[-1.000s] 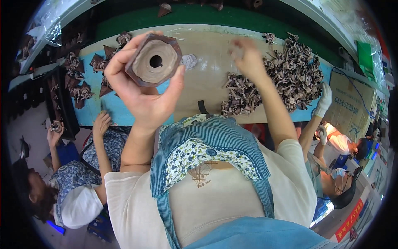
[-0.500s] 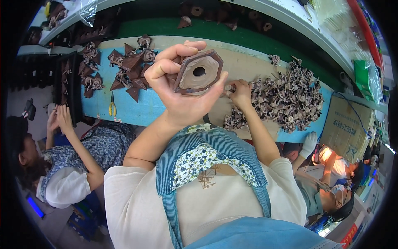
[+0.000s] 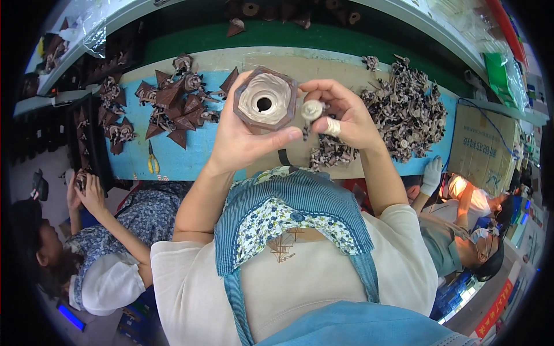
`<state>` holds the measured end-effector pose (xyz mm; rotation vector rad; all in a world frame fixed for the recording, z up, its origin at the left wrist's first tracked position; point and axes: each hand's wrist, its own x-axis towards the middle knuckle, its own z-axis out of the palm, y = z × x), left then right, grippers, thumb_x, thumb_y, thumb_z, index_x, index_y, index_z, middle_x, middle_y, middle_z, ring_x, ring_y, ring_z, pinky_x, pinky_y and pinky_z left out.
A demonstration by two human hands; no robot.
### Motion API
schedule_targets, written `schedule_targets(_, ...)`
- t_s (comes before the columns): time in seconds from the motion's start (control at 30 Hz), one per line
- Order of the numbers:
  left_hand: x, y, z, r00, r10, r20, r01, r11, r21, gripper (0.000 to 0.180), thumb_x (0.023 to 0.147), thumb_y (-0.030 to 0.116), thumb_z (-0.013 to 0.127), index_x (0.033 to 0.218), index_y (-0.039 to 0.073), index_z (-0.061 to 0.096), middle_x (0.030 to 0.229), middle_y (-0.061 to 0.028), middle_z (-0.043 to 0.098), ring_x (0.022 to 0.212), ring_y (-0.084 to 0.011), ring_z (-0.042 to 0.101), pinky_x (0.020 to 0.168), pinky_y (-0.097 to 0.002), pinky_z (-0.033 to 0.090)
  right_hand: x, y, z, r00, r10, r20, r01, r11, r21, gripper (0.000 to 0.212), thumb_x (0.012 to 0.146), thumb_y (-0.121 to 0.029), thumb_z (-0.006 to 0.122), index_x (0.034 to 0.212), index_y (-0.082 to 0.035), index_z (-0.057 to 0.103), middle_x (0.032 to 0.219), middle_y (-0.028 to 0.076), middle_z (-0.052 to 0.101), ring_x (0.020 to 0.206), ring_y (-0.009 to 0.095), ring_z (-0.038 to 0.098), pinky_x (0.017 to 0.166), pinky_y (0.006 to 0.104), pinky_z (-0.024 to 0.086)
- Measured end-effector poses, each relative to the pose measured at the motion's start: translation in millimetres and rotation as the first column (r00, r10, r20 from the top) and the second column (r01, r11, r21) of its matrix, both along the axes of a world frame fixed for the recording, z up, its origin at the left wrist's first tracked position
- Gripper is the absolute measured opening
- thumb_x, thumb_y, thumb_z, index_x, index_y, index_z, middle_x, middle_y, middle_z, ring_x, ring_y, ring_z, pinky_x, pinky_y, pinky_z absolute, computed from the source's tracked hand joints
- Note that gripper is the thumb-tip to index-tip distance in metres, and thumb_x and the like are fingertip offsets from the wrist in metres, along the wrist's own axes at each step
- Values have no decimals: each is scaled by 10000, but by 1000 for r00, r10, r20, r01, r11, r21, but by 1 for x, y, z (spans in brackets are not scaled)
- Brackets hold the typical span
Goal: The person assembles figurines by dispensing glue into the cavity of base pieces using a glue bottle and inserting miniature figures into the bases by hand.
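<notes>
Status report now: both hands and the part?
Left hand grips brown hexagonal holed piece. Right hand pinches small round pale piece beside it. Nothing between.

The left hand (image 3: pixel 242 135) hides the lower side of the brown hexagonal part (image 3: pixel 265 99) — the small pieces heaped (image 3: pixel 412 112) at upper right blur together — too small to tell apart.

The person wears a cream short-sleeved T-shirt (image 3: pixel 288 288) that fills the lower middle of the frame, its sleeves ending above the elbows so both forearms are bare. Over it lies a blue pinstriped bib apron (image 3: pixel 300 199) with a rounded top edge and a paler inset panel printed with small flowers (image 3: pixel 277 222), a single button at its centre. Narrow blue straps run down either side of the chest. A pale band wraps one finger of the right hand (image 3: pixel 340 112); the left hand (image 3: pixel 242 138) is bare.
</notes>
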<state>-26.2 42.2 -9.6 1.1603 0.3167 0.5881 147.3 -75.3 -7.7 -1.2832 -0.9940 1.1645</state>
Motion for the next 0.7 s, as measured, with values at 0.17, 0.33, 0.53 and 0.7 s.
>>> schedule_targets(0.17,7,-7,5,997,-62,-51,61,998,-21,691,605,83,868,1163,18,465,1075,-66,592,998,-141,571,880,-291,463,-9,-7,21,994,-48,-96,38,994,-107,730,586,-93,869,1189,-65,457,907,30,601,850,97,576,767,244,452)
schedule_targets(0.33,10,-23,12,996,31,-87,-35,998,-50,581,630,48,847,1101,16,508,1022,-80,626,939,-147,604,827,-289,490,-12,-16,7,920,-107,-377,116,993,0,613,613,-172,868,1095,-55,508,972,15,587,884,80,556,770,231,449)
schedule_targets(0.53,7,-25,11,993,68,-101,-70,997,-14,666,644,47,838,1182,-1,449,1067,-110,608,971,-158,592,838,-299,486,-13,-24,33,940,-227,-256,217,974,-68,386,783,-132,721,1097,-32,519,971,14,568,881,74,535,785,223,449)
schedule_targets(0.7,8,-35,12,979,114,-169,-79,975,206,720,634,147,839,1205,-5,428,1069,-92,562,989,-157,561,877,-293,452,-6,-22,66,906,-195,377,154,979,137,298,745,-6,666,1021,-28,554,947,53,583,750,103,568,677,234,465)
